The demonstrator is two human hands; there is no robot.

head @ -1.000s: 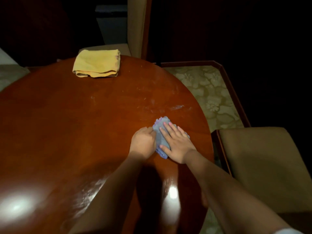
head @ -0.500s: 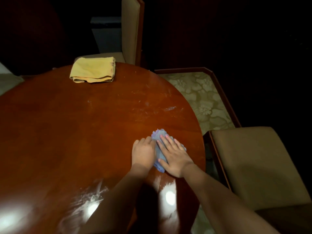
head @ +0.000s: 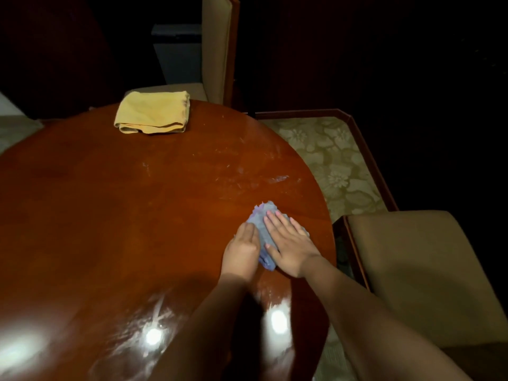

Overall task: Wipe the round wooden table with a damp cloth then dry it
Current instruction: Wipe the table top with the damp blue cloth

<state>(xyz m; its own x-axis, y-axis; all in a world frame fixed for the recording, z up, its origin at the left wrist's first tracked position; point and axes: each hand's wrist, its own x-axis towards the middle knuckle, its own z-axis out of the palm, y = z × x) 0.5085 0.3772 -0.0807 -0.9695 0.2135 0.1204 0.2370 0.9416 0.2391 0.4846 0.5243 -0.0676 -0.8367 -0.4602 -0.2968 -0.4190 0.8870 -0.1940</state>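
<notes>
Your right hand (head: 288, 243) stays flat, pressing the blue cloth (head: 265, 220); your left hand (head: 243, 247) now curls against its edge, grip unclear; damp wiping continues near the table's (head: 110, 215) right rim.

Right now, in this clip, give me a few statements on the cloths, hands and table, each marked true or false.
1. The right hand lies flat on the blue cloth. True.
2. The yellow cloth is spread open under both hands. False: it sits folded at the far edge of the table, untouched.
3. The left hand is beside the blue cloth, at its left edge. True.
4. The blue cloth lies at the table's centre. False: it is near the right edge.
5. A chair stands to the right. True.
</notes>
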